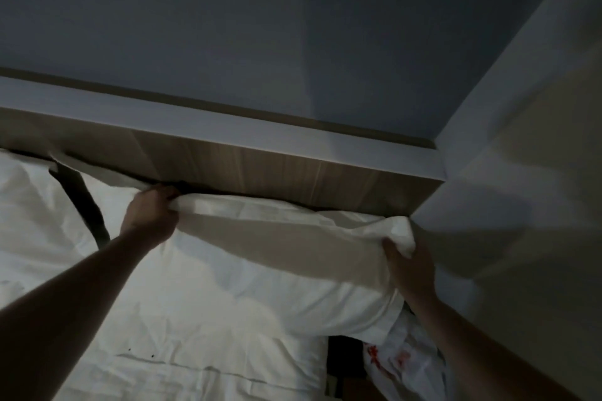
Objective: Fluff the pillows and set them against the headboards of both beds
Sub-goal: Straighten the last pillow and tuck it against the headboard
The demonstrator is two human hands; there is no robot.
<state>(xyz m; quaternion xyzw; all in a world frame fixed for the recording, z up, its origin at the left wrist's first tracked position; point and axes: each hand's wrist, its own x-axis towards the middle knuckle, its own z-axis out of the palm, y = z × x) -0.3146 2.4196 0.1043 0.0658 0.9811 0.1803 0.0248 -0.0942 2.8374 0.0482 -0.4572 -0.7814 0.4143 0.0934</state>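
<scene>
While the room is dim, a white bed (195, 368) fills the lower part of the view, seen from above by a person reaching forward with both bare arms. Far left of the fingers, a second white pillow (29, 198) lies against the wooden headboard (228, 159), with a dark gap just beside it. The left hand (150, 215) grips the upper left corner of the main white pillow (260, 264); its fingers (163, 195) are curled round a bunched fold of the pillowcase, close under the headboard. Between the two hands, the pillow stretches across the head of the bed, its top edge touching or just beside the headboard. The right hand (408, 267) pinches the upper right corner, fingers closed on gathered cloth, beside the pale side wall (521, 205). Below the right fingers, white fabric with red marks (400, 365) lies off the bed's edge.
</scene>
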